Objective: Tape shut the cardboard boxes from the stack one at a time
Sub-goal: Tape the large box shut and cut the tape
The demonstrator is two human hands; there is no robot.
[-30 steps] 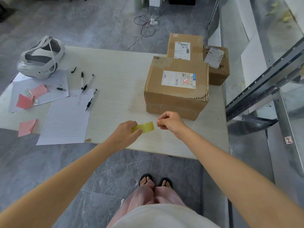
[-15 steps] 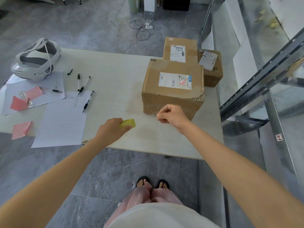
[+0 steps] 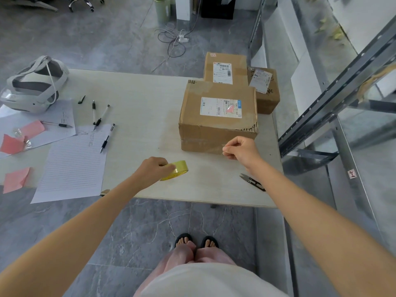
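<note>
A large cardboard box (image 3: pixel 216 123) with a white label stands on the pale table (image 3: pixel 139 116). Two smaller boxes stand behind it, one at the back (image 3: pixel 225 68) and one at the right (image 3: pixel 265 93). My left hand (image 3: pixel 153 169) grips a yellow tape roll (image 3: pixel 177 169) low over the table in front of the box. My right hand (image 3: pixel 241 150) pinches the clear tape's free end against the big box's lower front right corner. The strip between my hands is barely visible.
Small black snips (image 3: pixel 254 182) lie by the table's right front edge. Lined paper (image 3: pixel 72 163), several pens (image 3: pixel 107 138), pink notes (image 3: pixel 16 179) and a white headset (image 3: pixel 32 86) fill the left side. A metal rack (image 3: pixel 334 97) stands at the right.
My hands have drawn apart, pulling tape out. The left hand lowered the roll toward the table; the right hand carried the tape end to the box's front.
</note>
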